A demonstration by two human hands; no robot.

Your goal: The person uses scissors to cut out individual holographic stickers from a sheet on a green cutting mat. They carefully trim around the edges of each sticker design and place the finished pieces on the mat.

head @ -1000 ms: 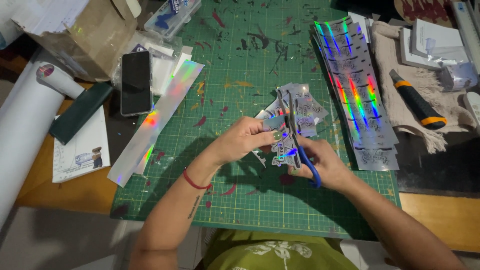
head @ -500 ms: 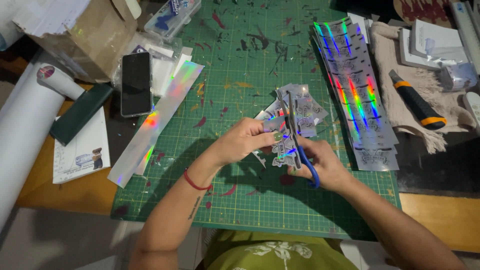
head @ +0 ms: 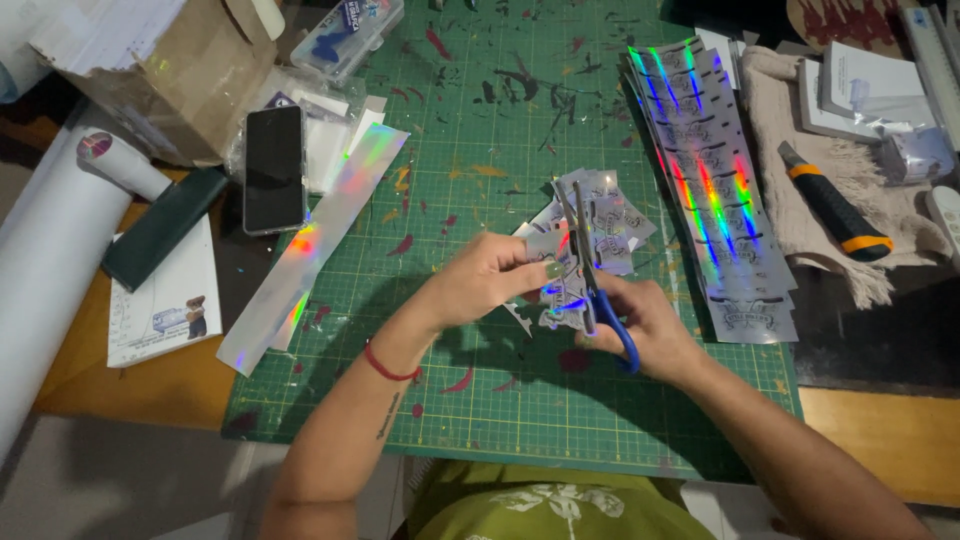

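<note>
Scissors (head: 598, 290) sit clamped in right hand (head: 645, 325) fingers; left hand (head: 490, 280) pinches shiny sticker sheet (head: 600, 225) — thin, floppy, probably slippery — best gripped near the cut.

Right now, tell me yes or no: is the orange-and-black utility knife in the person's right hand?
No. The right hand holds blue-handled scissors, while the utility knife lies on the beige cloth at the right.

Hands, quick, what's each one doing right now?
Left hand: closed, holding holographic sticker sheet.
Right hand: closed on blue-handled scissors.
</note>
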